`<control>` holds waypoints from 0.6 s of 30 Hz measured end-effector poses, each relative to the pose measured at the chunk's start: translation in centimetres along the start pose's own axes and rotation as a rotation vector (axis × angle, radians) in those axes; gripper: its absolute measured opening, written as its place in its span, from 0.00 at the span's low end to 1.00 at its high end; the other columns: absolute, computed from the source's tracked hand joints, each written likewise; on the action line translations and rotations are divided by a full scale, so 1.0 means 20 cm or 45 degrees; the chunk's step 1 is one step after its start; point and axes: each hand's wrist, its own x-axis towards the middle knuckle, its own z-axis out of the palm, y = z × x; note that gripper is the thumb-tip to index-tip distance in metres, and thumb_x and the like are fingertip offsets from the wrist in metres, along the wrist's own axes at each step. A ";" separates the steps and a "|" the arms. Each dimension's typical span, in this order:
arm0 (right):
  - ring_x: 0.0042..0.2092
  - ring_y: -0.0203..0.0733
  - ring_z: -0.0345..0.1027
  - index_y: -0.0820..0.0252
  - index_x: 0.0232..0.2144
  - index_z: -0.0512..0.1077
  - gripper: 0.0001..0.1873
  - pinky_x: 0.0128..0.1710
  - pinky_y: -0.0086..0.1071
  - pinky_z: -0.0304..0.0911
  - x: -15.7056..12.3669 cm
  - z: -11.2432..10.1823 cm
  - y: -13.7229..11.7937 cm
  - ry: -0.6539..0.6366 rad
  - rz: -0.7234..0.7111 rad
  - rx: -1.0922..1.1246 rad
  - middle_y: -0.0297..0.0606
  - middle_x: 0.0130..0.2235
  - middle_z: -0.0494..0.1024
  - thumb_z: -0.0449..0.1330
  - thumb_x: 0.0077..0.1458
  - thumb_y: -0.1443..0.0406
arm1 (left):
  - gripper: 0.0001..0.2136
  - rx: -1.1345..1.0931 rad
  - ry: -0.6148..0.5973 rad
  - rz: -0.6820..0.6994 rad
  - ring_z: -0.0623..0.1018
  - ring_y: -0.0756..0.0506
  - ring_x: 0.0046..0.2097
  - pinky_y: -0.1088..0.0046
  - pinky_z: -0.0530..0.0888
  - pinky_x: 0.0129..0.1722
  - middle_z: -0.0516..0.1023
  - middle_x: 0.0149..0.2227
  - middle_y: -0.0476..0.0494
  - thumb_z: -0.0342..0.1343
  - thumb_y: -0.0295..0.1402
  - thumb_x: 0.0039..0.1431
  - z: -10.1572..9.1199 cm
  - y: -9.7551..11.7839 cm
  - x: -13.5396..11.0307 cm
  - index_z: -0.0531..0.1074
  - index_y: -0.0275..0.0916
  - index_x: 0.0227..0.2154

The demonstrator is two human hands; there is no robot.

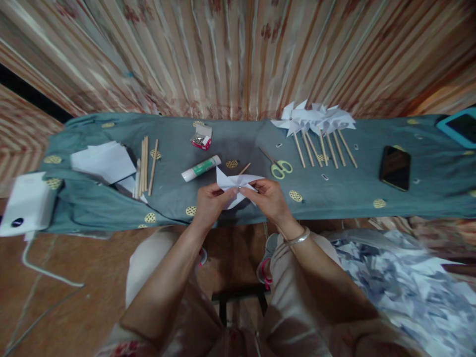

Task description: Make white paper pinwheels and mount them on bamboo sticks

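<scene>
Between my two hands is a white paper pinwheel [238, 182], held over the near edge of the cloth-covered table. My left hand [211, 201] grips its left side, thumb pressed near the centre. From the right, my right hand [269, 197] pinches it, its thumb also close to the middle, where a small shiny pin head shows. A wooden stick [245, 168] pokes out behind the paper; whether it is joined to the pinwheel is hidden. Just beyond my hands lie a glue stick [201, 168] and scissors [281, 169] with light green handles.
Finished-looking pinwheels on sticks [316, 121] lie at the back right. A phone [395, 167] and blue-edged device [461, 128] are farther right. Leftward are loose sticks [144, 166], paper sheets [104, 162], a pin box [202, 137] and a white device [28, 203]. Paper pieces [412, 282] heap below right.
</scene>
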 end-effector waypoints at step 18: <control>0.34 0.39 0.75 0.56 0.29 0.80 0.16 0.39 0.35 0.71 -0.01 0.00 -0.05 -0.059 0.034 0.020 0.34 0.31 0.83 0.74 0.40 0.55 | 0.14 0.059 0.006 0.026 0.76 0.49 0.27 0.73 0.73 0.30 0.83 0.26 0.46 0.74 0.38 0.35 0.00 0.01 -0.01 0.84 0.37 0.26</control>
